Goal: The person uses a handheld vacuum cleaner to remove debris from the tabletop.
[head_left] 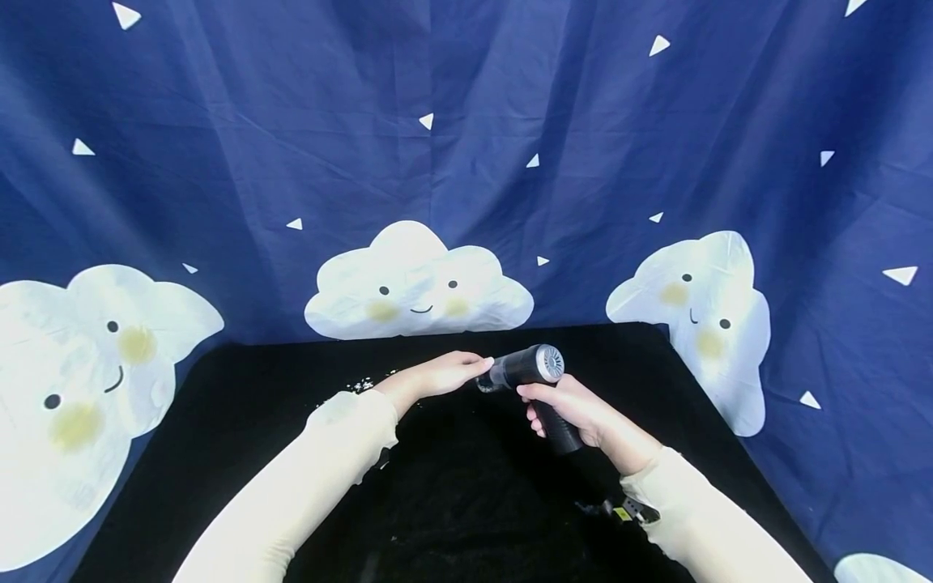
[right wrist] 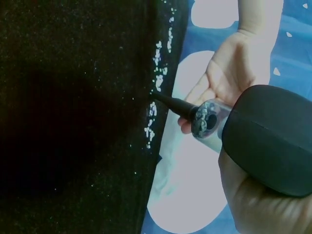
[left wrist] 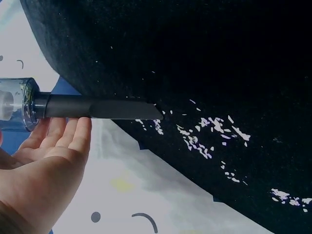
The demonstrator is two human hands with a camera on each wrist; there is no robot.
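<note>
A black handheld vacuum cleaner (head_left: pixel 521 368) with a clear dust cup (left wrist: pixel 17 105) and a slanted crevice nozzle (left wrist: pixel 122 107) is held over the black table. My right hand (head_left: pixel 572 409) grips its handle. At the front end, my left hand (head_left: pixel 445 372) holds the vacuum, its fingers (left wrist: pixel 63 134) against the nozzle and its thumb by the cup. Small white scraps (left wrist: pixel 214 124) lie scattered at the nozzle's tip and along the far table edge. Some bits also show inside the dust cup. In the right wrist view, the vacuum's dark body (right wrist: pixel 268 139) covers part of the scene.
The black tabletop (head_left: pixel 452 502) carries a few tiny specks elsewhere. Directly behind its far edge hangs a blue curtain (head_left: pixel 466 162) with white smiling clouds and triangles. A wrist strap (head_left: pixel 634 510) shows under the right sleeve.
</note>
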